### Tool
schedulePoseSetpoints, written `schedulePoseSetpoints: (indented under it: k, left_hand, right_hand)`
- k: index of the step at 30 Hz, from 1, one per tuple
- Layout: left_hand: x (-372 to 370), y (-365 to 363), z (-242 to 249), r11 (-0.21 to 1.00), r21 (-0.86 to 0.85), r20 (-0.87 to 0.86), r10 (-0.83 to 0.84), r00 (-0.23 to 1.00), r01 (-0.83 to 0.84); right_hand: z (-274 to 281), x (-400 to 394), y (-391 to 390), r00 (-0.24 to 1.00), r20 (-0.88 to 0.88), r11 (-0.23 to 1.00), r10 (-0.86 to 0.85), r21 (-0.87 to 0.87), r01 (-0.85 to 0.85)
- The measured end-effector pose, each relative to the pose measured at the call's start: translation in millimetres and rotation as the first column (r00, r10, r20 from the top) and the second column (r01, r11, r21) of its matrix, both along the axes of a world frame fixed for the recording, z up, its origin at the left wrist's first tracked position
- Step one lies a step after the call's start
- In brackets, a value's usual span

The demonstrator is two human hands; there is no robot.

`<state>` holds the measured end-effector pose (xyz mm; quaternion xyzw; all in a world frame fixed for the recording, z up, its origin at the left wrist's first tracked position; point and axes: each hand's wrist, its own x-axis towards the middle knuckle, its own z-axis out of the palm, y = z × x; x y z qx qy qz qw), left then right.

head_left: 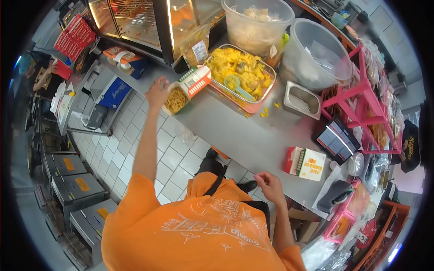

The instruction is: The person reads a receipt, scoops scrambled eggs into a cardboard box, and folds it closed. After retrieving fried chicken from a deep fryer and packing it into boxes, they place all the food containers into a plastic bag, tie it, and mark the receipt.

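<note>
My left hand (pixel 157 92) reaches out over the steel counter, fingers loosely bent and apart, with nothing visible in it. Right beside it a clear container (pixel 176 100) holds brown crispy bits. A red, white and green printed carton (pixel 195 81) lies against that container. Behind them, a foil tray (pixel 272 74) holds yellow rice, with a pale green scoop (pixel 239 88) resting in it. My right hand (pixel 270 185) hangs by the counter's front edge, empty, its fingers loosely curled and apart. A small food box (pixel 312 165) with printed lettering stands on the counter to its right.
Two big plastic tubs (pixel 257 29) stand at the back, with a steel pan (pixel 303 100) in front. A tablet (pixel 338 140) leans by a pink rack (pixel 357 104). Left of the glass warmer (pixel 135 27), another person (pixel 47 74) handles something red. Grains of rice lie beside the tray.
</note>
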<state>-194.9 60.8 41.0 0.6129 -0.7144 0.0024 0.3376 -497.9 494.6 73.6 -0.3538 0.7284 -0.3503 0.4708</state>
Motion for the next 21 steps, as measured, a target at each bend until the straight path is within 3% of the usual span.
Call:
schedulePoseSetpoints:
  k: [1, 2, 4, 6, 8, 9, 12, 13, 14, 15, 17, 18, 20, 21]
  left_hand:
    - [28.9, -41.1, -27.4, 0.923, 0.293, -0.096, -0.232, 0.968, 0.251]
    - [49.3, -69.3, -41.7, 0.71, 0.523, -0.25, -0.401, 0.881, 0.471]
    - [28.3, -38.1, -2.6, 0.556, 0.674, -0.243, -0.454, 0.857, 0.486]
    - [16.3, -3.6, 7.9, 0.413, 0.608, -0.49, -0.476, 0.73, 0.678]
    - [-0.1, 37.0, -20.9, 0.482, 0.477, -0.47, -0.567, 0.676, 0.735]
    - [-13.0, 58.6, -27.9, 0.506, 0.449, -0.453, -0.582, 0.675, 0.737]
    - [-67.2, 99.5, -5.3, 0.482, 0.437, -0.524, -0.549, 0.65, 0.759]
    - [-89.1, 108.1, 14.2, 0.637, 0.348, -0.416, -0.553, 0.722, 0.688]
    - [-105.5, 113.7, 24.7, 0.766, 0.228, -0.313, -0.528, 0.79, 0.602]
    - [-120.1, 108.3, 26.0, 0.742, 0.226, -0.329, -0.551, 0.767, 0.63]
    - [-146.1, 96.6, 28.1, 0.762, 0.384, -0.159, -0.502, 0.85, 0.521]
    - [-142.0, 99.7, 23.3, 0.75, 0.384, -0.175, -0.514, 0.84, 0.539]
    - [-110.8, 93.5, 9.0, 0.748, 0.171, 0.073, -0.658, 0.749, 0.641]
    - [-100.2, 98.2, 10.7, 0.744, 0.16, 0.078, -0.664, 0.743, 0.648]
  right_hand:
    - [2.5, 11.5, -33.5, 0.99, 0.03, 0.99, 0.135, -0.048, -0.134]
    - [-0.2, 28.3, -68.5, 0.986, 0.026, 0.978, 0.164, -0.132, -0.159]
    - [-22.1, 59.3, -149.6, 0.983, -0.026, 0.957, 0.184, -0.225, -0.185]
    - [-48.4, 87.8, -213.5, 0.982, -0.059, 0.957, 0.178, -0.224, -0.186]
    - [-59.2, 102.8, -257.0, 0.924, -0.275, 0.9, -0.265, -0.413, 0.135]
    - [-52.8, 97.3, -265.8, 0.92, -0.284, 0.901, -0.271, -0.411, 0.138]
    - [-5.9, 67.2, -259.2, 0.814, -0.531, 0.969, -0.237, -0.064, 0.241]
    - [-2.6, 60.4, -255.5, 0.798, -0.545, 0.961, -0.257, -0.053, 0.273]
    - [0.9, 52.2, -251.8, 0.829, -0.524, 0.98, -0.197, -0.086, 0.179]
    - [4.2, 44.9, -246.2, 0.853, -0.505, 0.989, -0.134, -0.121, 0.083]
    - [8.1, 34.7, -231.1, 0.844, -0.501, 0.976, -0.192, -0.189, 0.11]
    - [10.3, 27.0, -223.6, 0.843, -0.489, 0.958, -0.224, -0.268, 0.098]
    - [2.9, 16.8, -201.3, 0.84, -0.478, 0.934, -0.256, -0.346, 0.088]
    - [-14.1, 14.0, -190.5, 0.743, -0.628, 0.883, -0.232, -0.456, -0.11]
